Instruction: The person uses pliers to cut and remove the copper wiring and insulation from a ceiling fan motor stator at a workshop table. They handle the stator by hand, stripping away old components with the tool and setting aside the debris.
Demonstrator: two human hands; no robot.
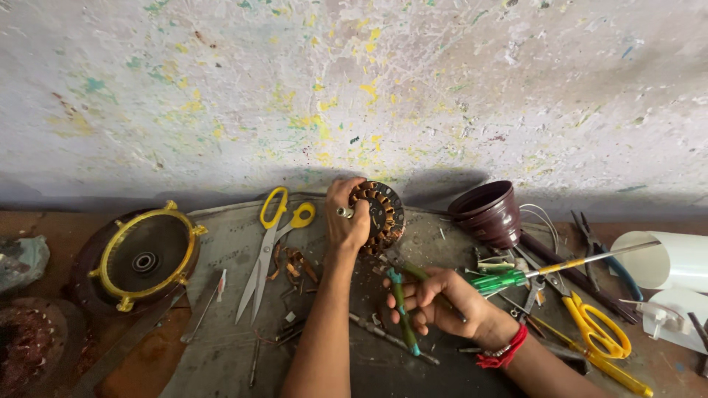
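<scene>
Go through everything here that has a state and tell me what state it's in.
Left hand: closed on the motor stator, held on edge.
Right hand: closed around a tool with a green grip.
Yellow-handled scissors: blades shut, lying flat.
Brown pot: tipped on its side.

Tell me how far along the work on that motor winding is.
Looks done: bits of copper scrap lie on the mat, so some winding seems already pulled out. In hand: the left hand holds the stator on edge, while the right hand grips a thin tool aimed at it. Left: copper coils still ring the stator, and the yellow-rimmed motor cover sits apart, unassembled.
</scene>
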